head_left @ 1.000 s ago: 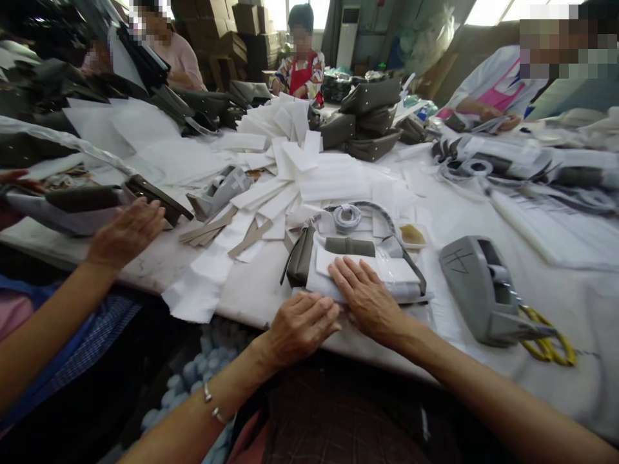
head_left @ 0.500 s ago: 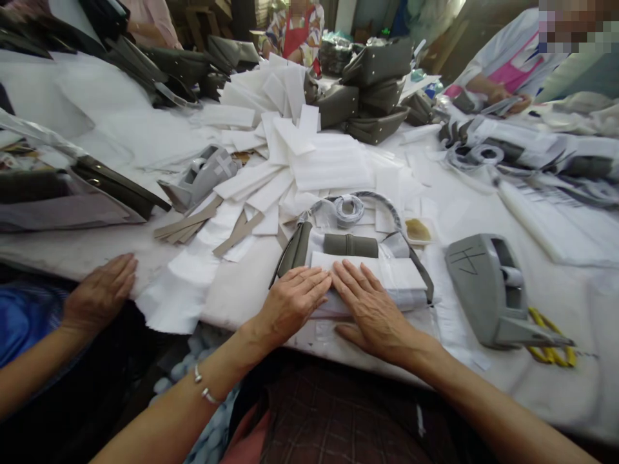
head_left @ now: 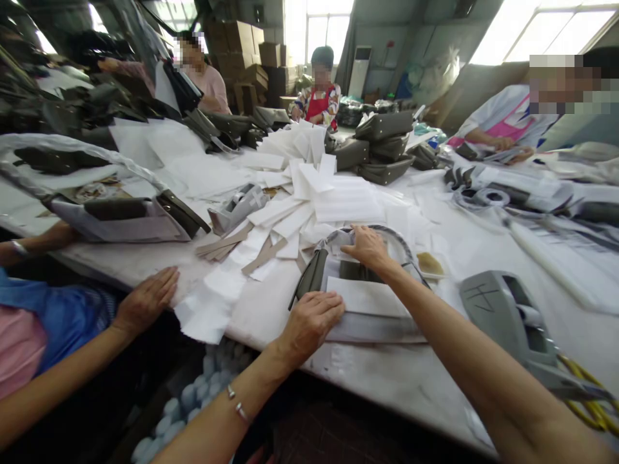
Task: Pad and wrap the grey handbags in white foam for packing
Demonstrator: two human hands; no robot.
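Bag, one, lies at twelve o'clock; the left hand rests unclenched on its near-left edge, the right hand is at its handle, grip unclear; at two o'clock, one dispenser bears illegible handwriting.

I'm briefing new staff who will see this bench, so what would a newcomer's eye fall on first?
Probably the spread of loose white sheets heaped across the middle of the table. Next comes the grey-brown bag near the front edge, with the left hand at its near left corner and the right hand by its far side. To the right, a bulky grey tape dispenser also stands out.
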